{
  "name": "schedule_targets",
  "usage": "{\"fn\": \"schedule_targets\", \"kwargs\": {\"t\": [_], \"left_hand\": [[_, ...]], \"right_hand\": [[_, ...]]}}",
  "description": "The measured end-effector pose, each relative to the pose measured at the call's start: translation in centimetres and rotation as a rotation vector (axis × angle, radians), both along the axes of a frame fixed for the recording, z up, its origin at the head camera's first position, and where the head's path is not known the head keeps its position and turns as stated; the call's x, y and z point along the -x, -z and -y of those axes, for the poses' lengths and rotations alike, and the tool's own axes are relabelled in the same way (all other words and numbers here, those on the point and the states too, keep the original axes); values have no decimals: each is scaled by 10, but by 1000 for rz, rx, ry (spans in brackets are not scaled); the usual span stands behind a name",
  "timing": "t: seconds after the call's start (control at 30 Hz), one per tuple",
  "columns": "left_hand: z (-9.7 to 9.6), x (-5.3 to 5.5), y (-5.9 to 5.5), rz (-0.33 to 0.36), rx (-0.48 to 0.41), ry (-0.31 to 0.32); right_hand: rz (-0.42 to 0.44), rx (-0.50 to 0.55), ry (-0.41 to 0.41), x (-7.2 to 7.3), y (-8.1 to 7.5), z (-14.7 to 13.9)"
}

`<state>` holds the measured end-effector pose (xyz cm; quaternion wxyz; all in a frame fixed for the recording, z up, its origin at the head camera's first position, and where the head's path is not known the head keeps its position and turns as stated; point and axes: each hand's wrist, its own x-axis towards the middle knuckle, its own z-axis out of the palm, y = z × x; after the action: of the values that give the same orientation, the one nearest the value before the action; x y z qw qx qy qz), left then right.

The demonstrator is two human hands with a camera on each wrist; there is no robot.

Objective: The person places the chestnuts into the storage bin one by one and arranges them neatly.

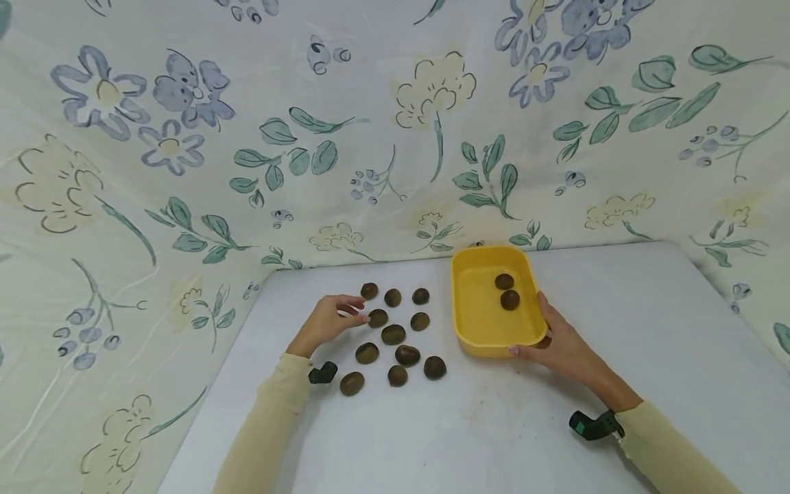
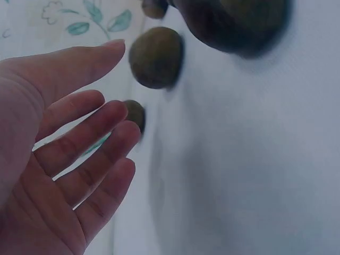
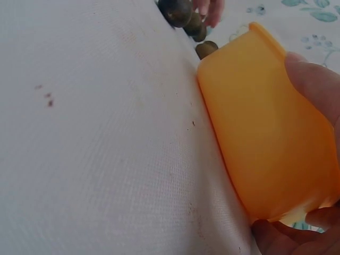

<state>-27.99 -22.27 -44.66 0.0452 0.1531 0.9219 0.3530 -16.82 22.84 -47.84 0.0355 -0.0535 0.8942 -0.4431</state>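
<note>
A left hand [image 1: 327,321], fingers relaxed and empty, reaches a small brown kiwi [image 1: 378,318] mid-table; the right hand [image 1: 564,346] grips the yellow plastic tub [image 1: 478,329] (best held steady) near the far edge.

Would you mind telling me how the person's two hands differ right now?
The left hand lies among the loose kiwis on the table with relaxed, nearly straight fingers, gripping nothing; the right hand grips the yellow tray at its near right corner. The left hand's fingertips are by a kiwi outside the tray, whereas the right hand touches only the tray, which holds two kiwis. Both wear cream sleeves and wrist cameras.
</note>
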Motion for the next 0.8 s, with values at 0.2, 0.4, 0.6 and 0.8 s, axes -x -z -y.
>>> {"fn": "schedule_targets", "kwargs": {"t": [0.2, 0.4, 0.6, 0.8], "left_hand": [[-1, 1, 4, 35, 0, 14], [-5, 3, 4, -1, 54, 63], [-9, 7, 6, -17, 87, 89], [-11, 9, 8, -15, 97, 103]], "right_hand": [[3, -4, 7, 0, 0, 0], [5, -3, 7, 0, -1, 0], [9, 0, 6, 0, -1, 0], [-1, 6, 5, 0, 0, -1]]}}
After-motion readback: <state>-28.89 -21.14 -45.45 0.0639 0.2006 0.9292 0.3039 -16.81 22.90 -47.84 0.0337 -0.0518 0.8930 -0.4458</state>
